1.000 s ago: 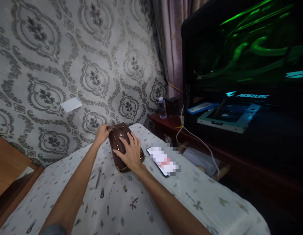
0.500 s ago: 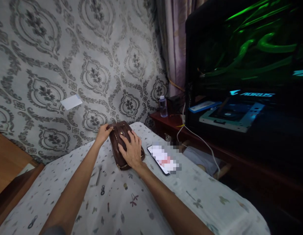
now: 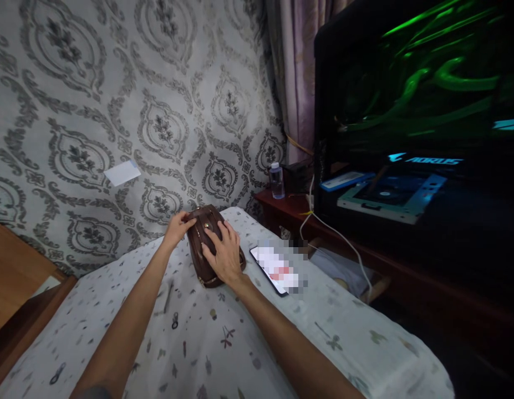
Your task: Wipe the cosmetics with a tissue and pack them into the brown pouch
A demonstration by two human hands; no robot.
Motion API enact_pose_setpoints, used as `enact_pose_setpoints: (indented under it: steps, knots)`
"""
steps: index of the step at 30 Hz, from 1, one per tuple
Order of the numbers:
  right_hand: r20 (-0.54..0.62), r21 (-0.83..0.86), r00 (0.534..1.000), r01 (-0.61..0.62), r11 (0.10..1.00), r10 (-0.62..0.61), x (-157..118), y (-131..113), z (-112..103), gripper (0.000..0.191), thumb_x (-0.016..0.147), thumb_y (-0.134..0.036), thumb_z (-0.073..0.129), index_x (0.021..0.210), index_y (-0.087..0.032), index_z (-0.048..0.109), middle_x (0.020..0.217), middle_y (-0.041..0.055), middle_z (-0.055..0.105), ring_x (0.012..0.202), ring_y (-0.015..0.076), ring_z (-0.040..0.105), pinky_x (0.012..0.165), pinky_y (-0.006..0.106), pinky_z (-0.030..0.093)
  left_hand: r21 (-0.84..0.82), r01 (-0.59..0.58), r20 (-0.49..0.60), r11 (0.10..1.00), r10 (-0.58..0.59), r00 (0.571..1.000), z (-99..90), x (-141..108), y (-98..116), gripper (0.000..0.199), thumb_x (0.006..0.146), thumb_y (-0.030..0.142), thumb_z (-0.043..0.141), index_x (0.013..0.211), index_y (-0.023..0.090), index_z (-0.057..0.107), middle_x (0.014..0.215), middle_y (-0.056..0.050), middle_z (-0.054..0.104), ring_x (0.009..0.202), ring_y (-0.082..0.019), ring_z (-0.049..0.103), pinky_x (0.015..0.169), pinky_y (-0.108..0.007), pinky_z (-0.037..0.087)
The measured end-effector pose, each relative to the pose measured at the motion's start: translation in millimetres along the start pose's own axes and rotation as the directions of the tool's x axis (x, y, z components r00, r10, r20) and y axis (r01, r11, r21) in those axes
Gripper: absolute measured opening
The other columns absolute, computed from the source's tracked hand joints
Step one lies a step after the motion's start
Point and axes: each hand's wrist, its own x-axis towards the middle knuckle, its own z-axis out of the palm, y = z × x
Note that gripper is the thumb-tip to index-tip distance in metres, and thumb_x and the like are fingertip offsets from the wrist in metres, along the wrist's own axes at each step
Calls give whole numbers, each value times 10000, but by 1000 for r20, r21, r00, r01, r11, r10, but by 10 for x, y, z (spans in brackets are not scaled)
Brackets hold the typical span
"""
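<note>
A brown leather bag (image 3: 201, 255) with zips and gold-coloured fittings lies on the bed's patterned white sheet (image 3: 190, 343). At its far left edge, my left hand (image 3: 177, 229) has thumb and fingers closed in a pinch on the bag; any zip pull between the fingertips is too small to make out. My right hand (image 3: 225, 254) rests across the bag's top and right side with its fingers spread, covering part of it. To the right of that hand, a phone (image 3: 273, 271) with a lit, blurred-out screen lies on the sheet.
A patterned wall (image 3: 165, 127) rises behind the bed. Right of the bed, a dark red table (image 3: 281, 209) bears a clear bottle (image 3: 276, 182), a white cable (image 3: 344, 239) and a black computer case (image 3: 406, 133) with green lights. A wooden panel (image 3: 15, 266) stands at left.
My left hand has shifted slightly right and toward me along the bag's edge. My right hand and the bag have barely moved.
</note>
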Motion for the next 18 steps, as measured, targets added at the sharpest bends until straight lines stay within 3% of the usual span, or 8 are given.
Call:
enact_pose_setpoints:
  steps: [18]
  knots:
    - [19,-2,999,-42,999,42,10,-33,-20,397,888,-296,632,1280,-238,658,1464,148,498,1410,321,359,1117,512,341,2,5,44,1000,-5,999,-19,-1,11,194,631,327,641,757,179,630,783,-2,646,809,-200,576,730,-295,440]
